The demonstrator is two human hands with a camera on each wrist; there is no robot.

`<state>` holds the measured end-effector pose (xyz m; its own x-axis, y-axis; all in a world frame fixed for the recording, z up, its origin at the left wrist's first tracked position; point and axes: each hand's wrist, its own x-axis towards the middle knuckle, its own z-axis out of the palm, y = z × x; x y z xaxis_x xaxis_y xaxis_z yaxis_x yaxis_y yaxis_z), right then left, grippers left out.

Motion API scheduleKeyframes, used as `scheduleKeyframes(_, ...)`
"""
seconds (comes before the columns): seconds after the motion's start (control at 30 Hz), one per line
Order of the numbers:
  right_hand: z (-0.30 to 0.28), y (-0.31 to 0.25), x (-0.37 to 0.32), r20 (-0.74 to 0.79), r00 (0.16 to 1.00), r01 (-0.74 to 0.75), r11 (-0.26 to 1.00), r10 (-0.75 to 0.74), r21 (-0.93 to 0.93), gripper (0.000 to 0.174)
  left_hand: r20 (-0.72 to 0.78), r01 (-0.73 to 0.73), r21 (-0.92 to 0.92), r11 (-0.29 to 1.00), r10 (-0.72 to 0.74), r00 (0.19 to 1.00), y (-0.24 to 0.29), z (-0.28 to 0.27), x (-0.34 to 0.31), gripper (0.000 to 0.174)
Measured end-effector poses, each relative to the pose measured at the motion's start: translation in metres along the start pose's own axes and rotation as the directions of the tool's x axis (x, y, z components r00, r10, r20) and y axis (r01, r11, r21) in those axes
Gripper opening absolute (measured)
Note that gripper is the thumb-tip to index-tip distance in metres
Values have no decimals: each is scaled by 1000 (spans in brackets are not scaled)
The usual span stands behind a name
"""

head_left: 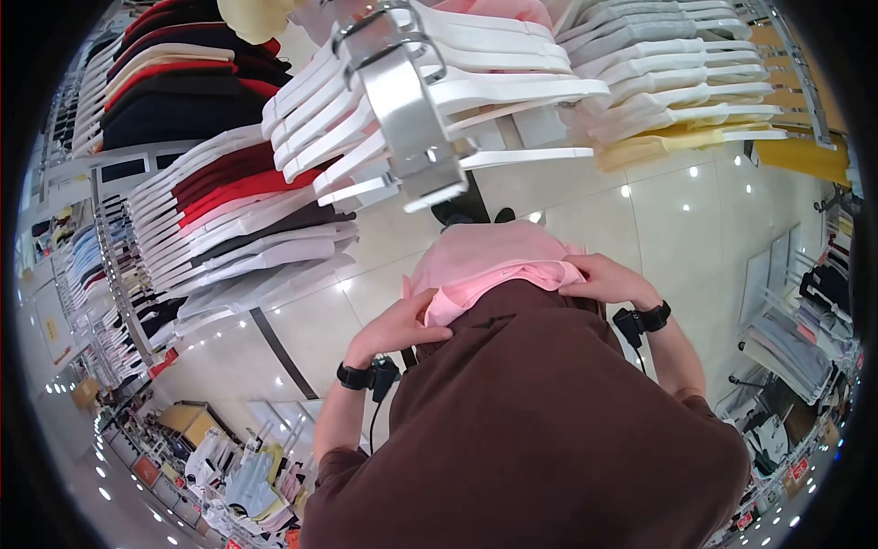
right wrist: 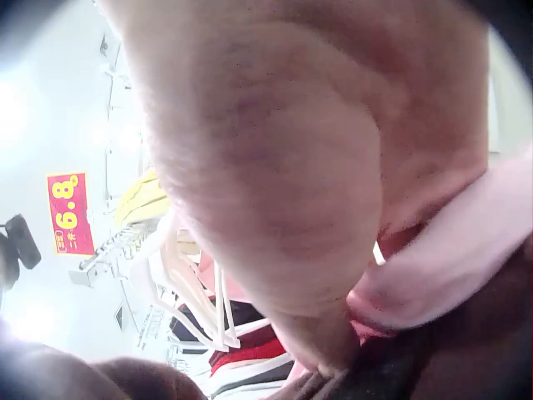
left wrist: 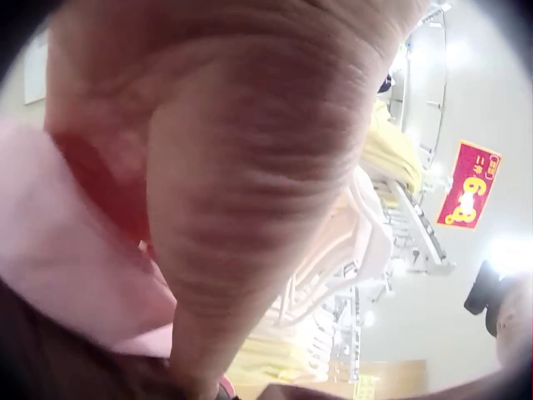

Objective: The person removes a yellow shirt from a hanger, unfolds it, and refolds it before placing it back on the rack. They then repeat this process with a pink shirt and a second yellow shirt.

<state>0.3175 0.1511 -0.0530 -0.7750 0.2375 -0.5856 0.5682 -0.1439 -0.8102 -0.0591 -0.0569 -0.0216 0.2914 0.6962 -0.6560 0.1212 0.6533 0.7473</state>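
Observation:
A pink top (head_left: 494,247) is spread in front of the person's brown shirt at about waist height, its neckline edge toward the body. My left hand (head_left: 402,325) pinches its left side, thumb toward the body. On the opposite side my right hand (head_left: 608,277) grips the cloth in the same way. The fingers are mostly hidden by the fabric. In the left wrist view the pink cloth (left wrist: 75,242) lies beside the base of the left thumb. The right wrist view has the pink cloth (right wrist: 450,250) beside the right thumb.
Straight ahead is a metal rack arm (head_left: 402,110) carrying white hangers (head_left: 512,87). Racks of dark and red clothes (head_left: 192,101) stand at the left, pale and yellow clothes (head_left: 677,82) at the right. Underfoot is a glossy tiled floor (head_left: 686,215).

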Motion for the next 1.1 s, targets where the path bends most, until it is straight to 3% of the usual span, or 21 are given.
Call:
scheduleKeyframes(0.03,1,5,1,-41,998,55,998,-55,1,31,-67,-114,251,961,134,989,1,9,3,33)
scheduleKeyframes(0.17,-8,1,-11,-123,991,-44,999,43,-3,24,-161,-152,401,903,233,959,-1,37,9,31)
scheduleKeyframes(0.23,-15,-5,-16,-232,944,182,958,-233,-220,20,-311,-15,312,950,117,943,15,35,6,23)
scheduleKeyframes(0.37,-20,-23,-18,-237,929,234,946,-285,-224,18,-408,-67,227,971,158,899,38,39,2,18)
scheduleKeyframes(0.47,-22,-30,-20,-223,960,151,984,-169,-94,18,-420,-42,172,984,112,901,52,44,-2,18)
scheduleKeyframes(0.53,-24,-30,-20,-153,982,132,984,-113,123,21,-399,-41,233,972,134,907,66,47,-7,19)
scheduleKeyframes(0.57,-27,-31,-22,-152,982,131,984,-111,124,21,-376,-44,296,954,159,913,70,48,-8,19)
scheduleKeyframes(0.63,-35,-31,-26,-31,998,-44,996,47,77,23,-372,-23,301,953,140,917,72,51,-10,20)
scheduleKeyframes(0.67,-35,-28,-26,-30,999,-43,996,45,76,23,-370,-3,306,952,122,921,72,53,-11,21)
scheduleKeyframes(0.73,-33,-18,-23,-125,976,175,984,-176,-21,21,-376,-24,304,952,143,916,71,56,-10,22)
scheduleKeyframes(0.77,-31,-12,-20,-125,976,175,984,-176,-20,21,-378,-44,302,952,163,911,70,57,-9,23)
scheduleKeyframes(0.8,-30,-8,-15,-213,898,341,916,-384,-213,22,-378,-43,303,952,162,911,68,58,-8,23)
scheduleKeyframes(0.87,-30,-6,-13,-255,771,460,788,-583,-410,23,-360,-84,355,931,219,907,66,60,-4,24)
scheduleKeyframes(0.93,-31,-13,-18,-212,948,188,953,-240,-236,25,-396,-88,352,932,233,888,67,64,2,22)
scheduleKeyframes(1.03,-26,-11,-12,-295,929,118,935,-223,-335,30,-461,-64,353,934,233,856,66,61,12,20)
scheduleKeyframes(1.1,-26,-18,-10,-317,930,95,955,-186,-282,30,-487,-35,354,935,216,846,60,58,24,21)
